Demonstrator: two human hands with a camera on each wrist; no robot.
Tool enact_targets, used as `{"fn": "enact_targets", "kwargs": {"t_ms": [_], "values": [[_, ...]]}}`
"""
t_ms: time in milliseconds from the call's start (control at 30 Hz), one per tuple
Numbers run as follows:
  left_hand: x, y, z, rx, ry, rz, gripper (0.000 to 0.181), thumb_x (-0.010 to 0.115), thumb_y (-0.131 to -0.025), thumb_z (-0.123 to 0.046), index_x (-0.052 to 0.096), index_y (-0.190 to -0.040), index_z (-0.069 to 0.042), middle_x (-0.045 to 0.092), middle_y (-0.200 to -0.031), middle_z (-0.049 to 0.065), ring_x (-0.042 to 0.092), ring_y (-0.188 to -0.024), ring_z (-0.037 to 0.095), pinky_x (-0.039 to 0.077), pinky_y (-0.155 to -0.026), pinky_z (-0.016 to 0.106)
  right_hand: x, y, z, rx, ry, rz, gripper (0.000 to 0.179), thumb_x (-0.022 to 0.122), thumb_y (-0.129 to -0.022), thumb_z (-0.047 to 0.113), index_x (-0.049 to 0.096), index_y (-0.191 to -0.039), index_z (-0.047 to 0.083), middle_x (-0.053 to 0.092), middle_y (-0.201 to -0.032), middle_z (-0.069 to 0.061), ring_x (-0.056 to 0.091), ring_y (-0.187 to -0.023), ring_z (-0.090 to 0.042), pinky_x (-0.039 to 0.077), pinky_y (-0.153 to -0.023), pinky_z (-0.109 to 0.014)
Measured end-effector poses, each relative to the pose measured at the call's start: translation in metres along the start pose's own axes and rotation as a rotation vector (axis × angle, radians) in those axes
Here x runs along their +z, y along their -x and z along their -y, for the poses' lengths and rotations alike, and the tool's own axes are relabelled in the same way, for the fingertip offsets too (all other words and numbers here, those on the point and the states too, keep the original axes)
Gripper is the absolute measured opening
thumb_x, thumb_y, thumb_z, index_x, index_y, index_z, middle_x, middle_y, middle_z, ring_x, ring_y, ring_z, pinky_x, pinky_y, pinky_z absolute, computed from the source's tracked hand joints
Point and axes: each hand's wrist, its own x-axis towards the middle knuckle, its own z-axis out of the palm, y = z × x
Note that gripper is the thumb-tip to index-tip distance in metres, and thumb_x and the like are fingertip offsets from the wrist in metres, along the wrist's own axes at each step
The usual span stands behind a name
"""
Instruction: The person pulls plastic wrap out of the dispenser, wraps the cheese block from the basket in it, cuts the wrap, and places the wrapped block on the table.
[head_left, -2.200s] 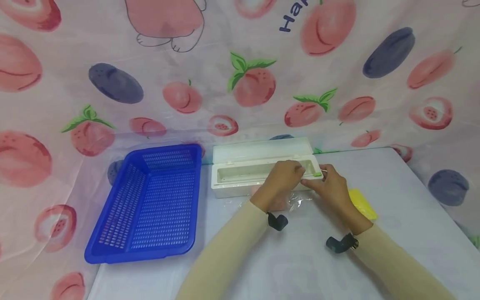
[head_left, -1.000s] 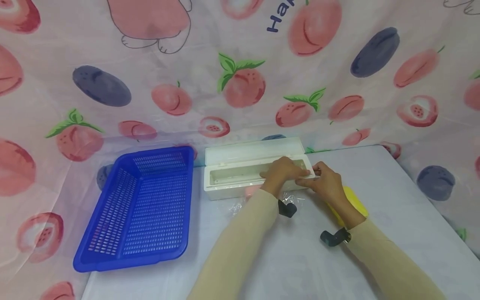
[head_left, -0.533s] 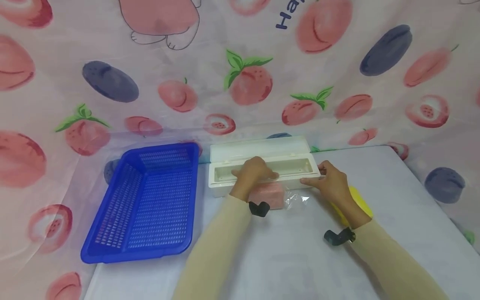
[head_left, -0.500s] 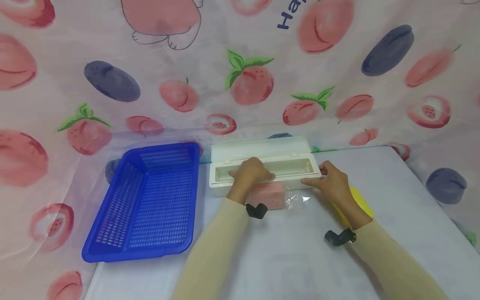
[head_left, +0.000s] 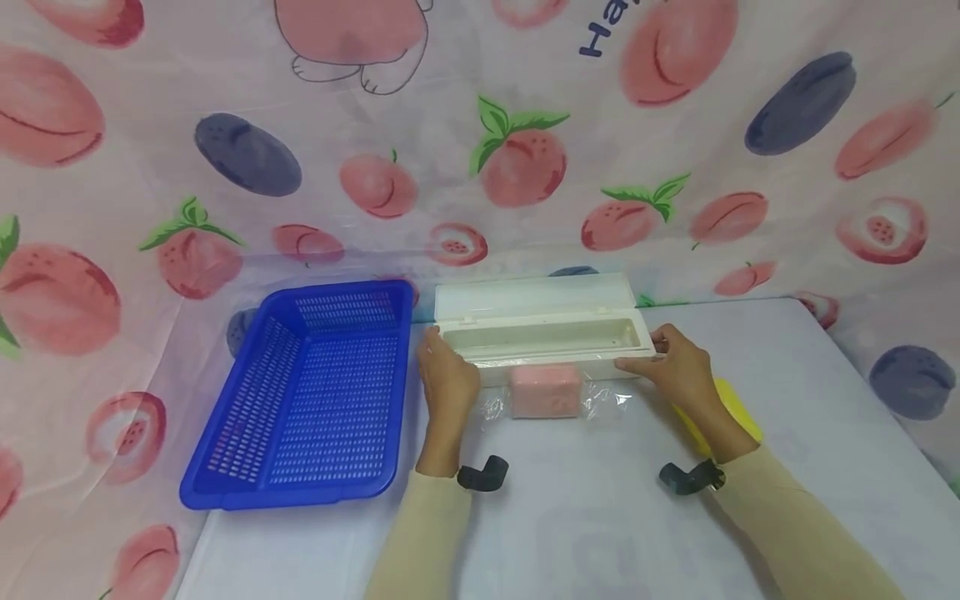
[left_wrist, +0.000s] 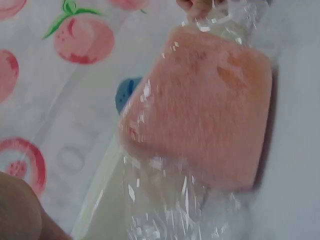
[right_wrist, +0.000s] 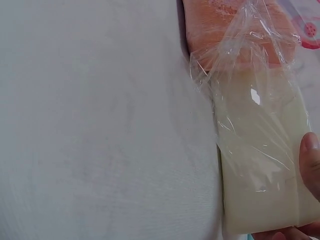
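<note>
A long white plastic-wrap dispenser box (head_left: 543,340) sits at the back of the table, its lid raised and its inner trough showing. My left hand (head_left: 448,375) holds the box's left end, its thumb hidden in the head view. At the right end my right hand (head_left: 678,367) grips the box, thumb in front and fingers around the end. Against the front wall lies a pink sponge-like block (head_left: 546,392), apart from both hands. Clear plastic film (right_wrist: 257,130) covers the block and lies over the box's front in the right wrist view.
A blue perforated basket (head_left: 337,408) stands to the left, close to my left hand. A yellow item (head_left: 738,408) lies partly hidden under my right forearm. Behind the table hangs a fruit-print cloth (head_left: 375,233).
My left hand has moved from the box's right part leftward over the trough to its left end, uncovering the pink block. My right hand has stayed at the right end.
</note>
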Motion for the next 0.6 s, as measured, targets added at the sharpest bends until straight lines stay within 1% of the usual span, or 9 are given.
{"fn": "enact_targets", "kwargs": {"t_ms": [33, 133, 233, 300, 333, 400, 467, 533, 600], "values": [[-0.001, -0.001, 0.004, 0.002, 0.027, -0.010, 0.064, 0.054, -0.086, 0.011, 0.040, -0.148, 0.000, 0.044, -0.145, 0.029, 0.044, -0.138, 0.044, 0.042, -0.110, 0.055, 0.000, 0.000, -0.001, 0.001, -0.004, 0.004, 0.082, 0.084, -0.074, 0.063, 0.053, -0.123, 0.004, 0.065, -0.130, -0.026, 0.063, -0.111, -0.040, 0.056, -0.074, -0.037], [-0.002, -0.004, 0.013, 0.016, 0.069, -0.026, 0.057, 0.049, -0.090, 0.013, 0.041, -0.146, 0.005, 0.052, -0.139, 0.029, 0.049, -0.136, 0.042, 0.037, -0.117, 0.052, 0.000, 0.000, -0.001, 0.011, -0.005, 0.008, 0.083, 0.083, -0.074, 0.063, 0.052, -0.124, 0.004, 0.065, -0.130, -0.026, 0.066, -0.100, -0.035, 0.056, -0.070, -0.033], [-0.003, -0.005, 0.018, 0.000, 0.133, 0.003, 0.052, 0.045, -0.097, 0.008, 0.038, -0.148, 0.006, 0.048, -0.146, 0.030, 0.043, -0.142, 0.043, 0.032, -0.121, 0.051, -0.001, 0.001, 0.000, 0.021, -0.040, 0.030, 0.083, 0.084, -0.077, 0.059, 0.050, -0.128, 0.003, 0.064, -0.130, -0.027, 0.071, -0.093, -0.032, 0.056, -0.070, -0.031], [-0.003, -0.005, 0.022, -0.028, 0.215, 0.017, 0.052, 0.045, -0.100, 0.003, 0.034, -0.151, 0.005, 0.042, -0.152, 0.030, 0.038, -0.146, 0.043, 0.028, -0.123, 0.051, -0.001, 0.003, 0.003, 0.038, -0.063, 0.064, 0.088, 0.080, -0.080, 0.060, 0.046, -0.136, 0.002, 0.061, -0.135, -0.027, 0.072, -0.097, -0.033, 0.058, -0.077, -0.036], [-0.003, -0.004, 0.024, -0.052, 0.259, 0.027, 0.053, 0.044, -0.102, -0.001, 0.030, -0.153, 0.004, 0.039, -0.154, 0.030, 0.035, -0.148, 0.043, 0.027, -0.124, 0.052, -0.001, 0.005, 0.005, 0.057, -0.082, 0.088, 0.093, 0.078, -0.081, 0.061, 0.042, -0.142, 0.002, 0.058, -0.139, -0.028, 0.070, -0.104, -0.034, 0.059, -0.082, -0.040], [-0.003, 0.000, 0.029, -0.127, 0.335, 0.047, 0.059, 0.047, -0.104, -0.011, 0.022, -0.156, 0.003, 0.034, -0.157, 0.031, 0.032, -0.150, 0.044, 0.025, -0.124, 0.053, 0.000, 0.009, 0.010, 0.100, -0.110, 0.138, 0.108, 0.073, -0.083, 0.066, 0.026, -0.155, 0.002, 0.046, -0.151, -0.030, 0.062, -0.124, -0.041, 0.054, -0.097, -0.052], [0.000, 0.006, 0.036, -0.206, 0.417, 0.075, 0.072, 0.052, -0.105, -0.025, 0.012, -0.159, 0.000, 0.033, -0.157, 0.031, 0.032, -0.149, 0.045, 0.024, -0.124, 0.054, 0.001, 0.015, 0.015, 0.153, -0.133, 0.185, 0.122, 0.067, -0.084, 0.072, 0.002, -0.162, 0.004, 0.028, -0.161, -0.031, 0.044, -0.140, -0.047, 0.044, -0.109, -0.061], [0.003, 0.016, 0.043, -0.265, 0.475, 0.092, 0.087, 0.058, -0.102, -0.036, 0.003, -0.160, -0.001, 0.031, -0.157, 0.032, 0.031, -0.149, 0.046, 0.023, -0.124, 0.054, 0.004, 0.022, 0.020, 0.206, -0.192, 0.229, 0.130, 0.065, -0.085, 0.073, -0.018, -0.160, 0.006, 0.012, -0.166, -0.032, 0.027, -0.148, -0.052, 0.037, -0.113, -0.063], [0.007, 0.026, 0.049, -0.295, 0.526, 0.096, 0.094, 0.064, -0.099, -0.041, 0.002, -0.158, -0.001, 0.030, -0.157, 0.032, 0.030, -0.150, 0.045, 0.023, -0.125, 0.053, 0.008, 0.029, 0.023, 0.239, -0.259, 0.272, 0.132, 0.064, -0.087, 0.070, -0.031, -0.155, 0.009, 0.002, -0.167, -0.031, 0.020, -0.151, -0.053, 0.034, -0.115, -0.062]]}}
